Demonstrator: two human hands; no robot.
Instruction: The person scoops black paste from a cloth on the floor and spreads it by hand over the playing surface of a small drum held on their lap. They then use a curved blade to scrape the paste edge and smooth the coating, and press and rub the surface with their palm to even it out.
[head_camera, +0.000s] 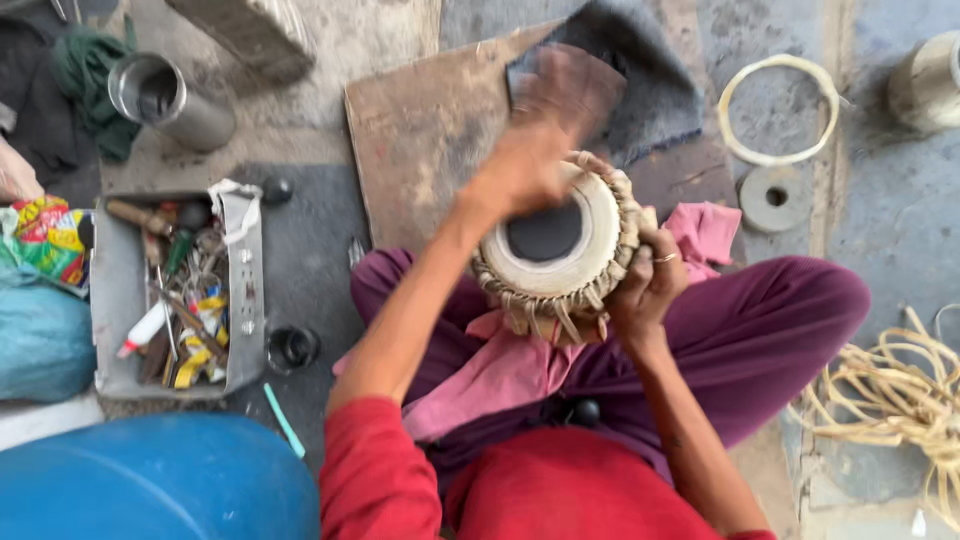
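A small hand drum (560, 290) with a white skin, a black centre spot and laced straps rests tilted in my lap on a pink cloth (500, 375). My right hand (648, 285), with a ring on one finger, grips the drum's right side. At the drum's upper left rim my left hand (520, 170) is closed on a dark brownish sheet (570, 85). That sheet is motion-blurred, and I cannot tell what it is made of.
A wooden board (420, 130) and grey cloth (660, 110) lie ahead. At left are a metal tray of tools (110, 300), a steel cup (165, 100) and a blue barrel (150, 480). A white ring (735, 90), metal disc (775, 197) and cane strips (890, 400) lie right.
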